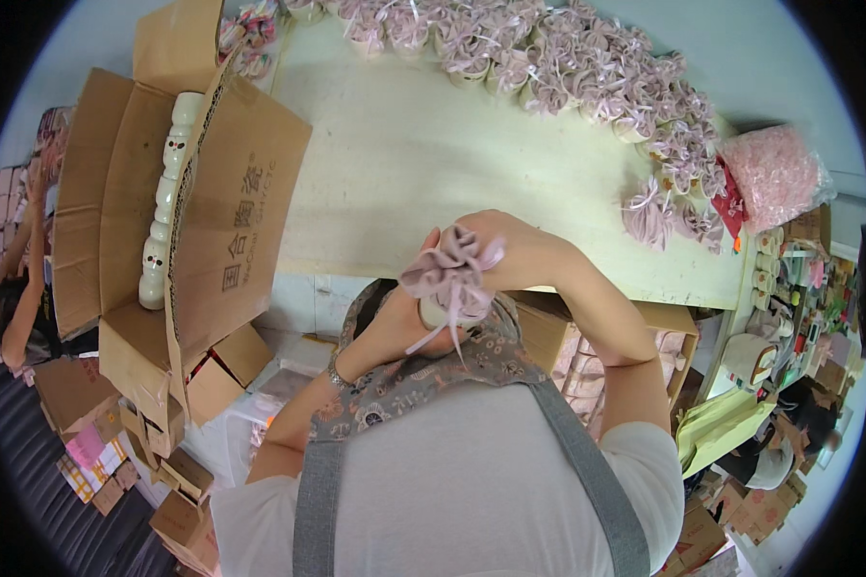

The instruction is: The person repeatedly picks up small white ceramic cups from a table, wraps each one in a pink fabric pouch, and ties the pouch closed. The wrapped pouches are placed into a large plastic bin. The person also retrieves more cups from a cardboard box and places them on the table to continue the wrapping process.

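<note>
In front of my apron, my left hand [393, 324] grips a pale ceramic cup [436, 315]. A gathered mauve fabric pouch [451, 270] rises out of the cup, its top ruffled. Pale ribbon [433, 335] is tied around the pouch, with tails hanging over the cup. My right hand [512, 245] bends in from the right, against the far side of the pouch. The pouch hides its fingertips, so their grip is not visible. Both hands are at the near edge of the white table [404, 159].
Many cups with matching pouches [584, 58] crowd the table's far and right sides. Two loose pouches [648, 216] lie nearer. An open cardboard carton [238, 187] at left holds stacked ceramic cups [162, 195]. Below the table is a box of wrapped goods [584, 371]. Other people work at both sides.
</note>
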The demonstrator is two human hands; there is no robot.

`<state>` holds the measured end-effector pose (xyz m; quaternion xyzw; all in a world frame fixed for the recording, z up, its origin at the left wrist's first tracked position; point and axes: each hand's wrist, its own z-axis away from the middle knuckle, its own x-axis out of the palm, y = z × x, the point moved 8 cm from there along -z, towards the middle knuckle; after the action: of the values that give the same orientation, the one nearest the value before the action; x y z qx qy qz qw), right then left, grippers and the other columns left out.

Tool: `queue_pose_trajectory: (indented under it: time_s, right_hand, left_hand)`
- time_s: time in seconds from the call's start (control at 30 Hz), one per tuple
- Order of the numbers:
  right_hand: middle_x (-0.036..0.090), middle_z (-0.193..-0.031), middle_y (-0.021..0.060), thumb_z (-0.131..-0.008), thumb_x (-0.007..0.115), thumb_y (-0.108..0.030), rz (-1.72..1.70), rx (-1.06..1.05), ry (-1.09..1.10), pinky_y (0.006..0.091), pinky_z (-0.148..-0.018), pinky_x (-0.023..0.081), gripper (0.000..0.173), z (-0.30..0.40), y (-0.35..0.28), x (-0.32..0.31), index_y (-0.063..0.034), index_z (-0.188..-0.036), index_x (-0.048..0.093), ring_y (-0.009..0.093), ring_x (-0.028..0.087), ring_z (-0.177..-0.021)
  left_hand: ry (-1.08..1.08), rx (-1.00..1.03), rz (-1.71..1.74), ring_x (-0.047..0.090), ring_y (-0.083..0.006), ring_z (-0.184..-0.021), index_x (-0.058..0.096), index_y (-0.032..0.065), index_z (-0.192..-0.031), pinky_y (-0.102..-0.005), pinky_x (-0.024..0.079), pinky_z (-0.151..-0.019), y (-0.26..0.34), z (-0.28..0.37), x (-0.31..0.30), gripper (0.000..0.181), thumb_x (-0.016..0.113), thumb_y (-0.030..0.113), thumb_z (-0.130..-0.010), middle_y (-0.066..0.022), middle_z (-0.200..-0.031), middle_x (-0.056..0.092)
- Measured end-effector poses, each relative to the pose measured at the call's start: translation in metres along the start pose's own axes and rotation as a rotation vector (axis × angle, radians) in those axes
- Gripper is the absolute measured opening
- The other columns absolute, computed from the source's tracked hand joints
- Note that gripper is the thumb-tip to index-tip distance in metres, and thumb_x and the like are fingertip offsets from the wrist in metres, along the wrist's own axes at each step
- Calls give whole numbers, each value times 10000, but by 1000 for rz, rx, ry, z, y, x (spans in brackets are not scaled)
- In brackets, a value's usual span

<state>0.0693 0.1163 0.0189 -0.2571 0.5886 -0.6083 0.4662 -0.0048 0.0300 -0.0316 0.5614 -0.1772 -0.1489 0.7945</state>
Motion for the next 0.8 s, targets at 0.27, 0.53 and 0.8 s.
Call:
queue_pose_trajectory:
  time_s: [0.27, 0.53, 0.8]
  right_hand:
    - [619, -888, 188, -809, 549, -175, 70, 74, -24, 395, -738, 478, 245, -2, 16, 21, -16, -994, 567, 335, 600, -837]
    - [568, -1082, 176, -785, 609, -124, 285, -147, 349, 356, -849, 454, 378, 16, 29, 21, -28, -1146, 551, 306, 558, -969]
    - [614, -694, 117, -757, 704, -169, 156, 238, -203, 315, -617, 455, 186, 13, 39, 17, -20, -859, 657, 170, 589, -653]
  left_hand:
    - [90, -10, 94, 361, -241, -1281, 384, 30, -1312, -360, 232, -1106, -46, -1, -6, 784, 797, 264, -688, -128, -1308, 409]
    - [176, -31, -51, 483, -231, -1184, 313, 0, -1365, -337, 351, -1020, -34, 5, -17, 833, 766, 242, -709, -160, -1278, 487]
    - [148, 82, -56, 439, -168, -1197, 341, 35, -1346, -331, 363, -1007, -36, 15, -18, 744, 748, 179, -741, -90, -1285, 472]
